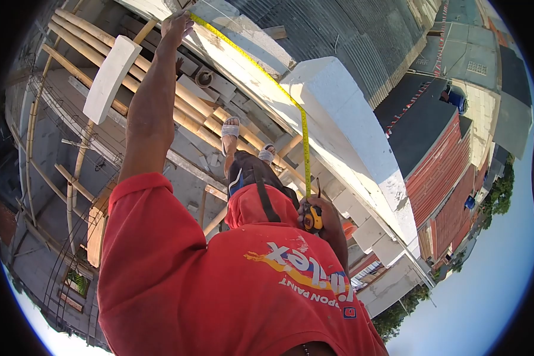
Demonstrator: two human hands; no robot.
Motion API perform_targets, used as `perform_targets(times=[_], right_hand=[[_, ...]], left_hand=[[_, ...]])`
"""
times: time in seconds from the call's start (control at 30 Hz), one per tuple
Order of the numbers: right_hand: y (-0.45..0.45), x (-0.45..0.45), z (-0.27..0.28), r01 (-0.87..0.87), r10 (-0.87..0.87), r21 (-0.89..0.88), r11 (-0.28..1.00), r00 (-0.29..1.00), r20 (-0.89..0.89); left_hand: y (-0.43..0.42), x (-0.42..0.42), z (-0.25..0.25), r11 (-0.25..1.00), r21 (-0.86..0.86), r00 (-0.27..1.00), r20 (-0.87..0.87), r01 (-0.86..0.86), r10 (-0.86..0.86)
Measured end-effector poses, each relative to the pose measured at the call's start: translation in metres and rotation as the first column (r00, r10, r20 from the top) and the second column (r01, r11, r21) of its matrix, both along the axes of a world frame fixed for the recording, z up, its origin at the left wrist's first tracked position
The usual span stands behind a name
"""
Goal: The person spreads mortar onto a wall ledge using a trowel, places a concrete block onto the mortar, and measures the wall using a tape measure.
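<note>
My left hand (177,26) is stretched far out at the top, its fingers closed at the end of a yellow tape blade (304,130). From there the blade runs along a pale wall edge, bends near a white block (332,89) and drops to the tape measure case (312,218). That black and yellow case is gripped in my right hand (326,222), close to my chest. A thin dark stick (318,187) pokes up beside the right hand; its lower end is hidden.
My sandalled feet (231,129) are by bamboo poles (190,115) over a deep drop. A pale board (113,78) lies across poles at left. Rebar and scaffolding stand further left. Corrugated roofing (362,35) borders the wall; red roofs (439,184) lie at right.
</note>
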State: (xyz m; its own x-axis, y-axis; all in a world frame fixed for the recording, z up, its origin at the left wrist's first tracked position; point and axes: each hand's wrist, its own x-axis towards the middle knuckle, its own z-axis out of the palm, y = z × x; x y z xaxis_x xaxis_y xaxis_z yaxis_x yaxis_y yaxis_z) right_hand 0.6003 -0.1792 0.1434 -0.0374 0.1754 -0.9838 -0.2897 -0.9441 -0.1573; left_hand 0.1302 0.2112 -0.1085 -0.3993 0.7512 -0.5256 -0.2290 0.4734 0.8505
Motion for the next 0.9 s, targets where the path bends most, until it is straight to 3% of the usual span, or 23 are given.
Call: perform_targets(times=[0.2,0.33,0.43,0.47,0.57,0.67,0.73,0.83,0.9], right_hand=[[0.002,-0.001,0.0,0.008,-0.008,0.009,1.0,1.0,-0.015],[0.001,0.001,0.002,-0.013,0.013,0.019,1.0,1.0,-0.014],[-0.002,0.005,0.01,-0.201,0.199,0.003,0.98,0.973,0.119],[-0.002,0.006,0.014,-0.251,0.248,-0.001,0.968,0.956,0.156],[-0.004,0.004,0.032,-0.381,0.37,-0.006,0.925,0.893,0.257],[-0.006,0.002,0.045,-0.464,0.432,0.03,0.885,0.846,0.312],[-0.011,0.005,0.047,-0.479,0.438,0.058,0.876,0.839,0.322],[-0.014,0.0,0.058,-0.407,0.366,0.077,0.91,0.877,0.313],[-0.016,0.001,0.06,-0.399,0.357,0.097,0.912,0.888,0.29]], left_hand=[[0.0,0.003,-0.003,1.0,-0.002,1.0,0.006,-0.025,0.025],[0.004,0.01,-0.01,0.99,0.057,0.985,-0.111,-0.128,0.134],[0.009,0.013,-0.008,0.946,0.168,0.961,0.034,-0.276,0.274],[0.006,0.019,0.007,0.901,0.243,0.929,0.179,-0.36,0.323],[-0.002,0.033,0.06,0.887,0.255,0.884,0.38,-0.384,0.273],[0.01,0.02,0.049,0.852,0.336,0.824,0.537,-0.402,0.178],[-0.009,0.019,0.083,0.83,0.47,0.683,0.714,-0.299,-0.158],[-0.003,0.011,0.098,0.834,0.484,0.528,0.796,-0.264,-0.295],[0.031,-0.009,0.056,0.858,0.412,0.672,0.732,-0.306,-0.112]])
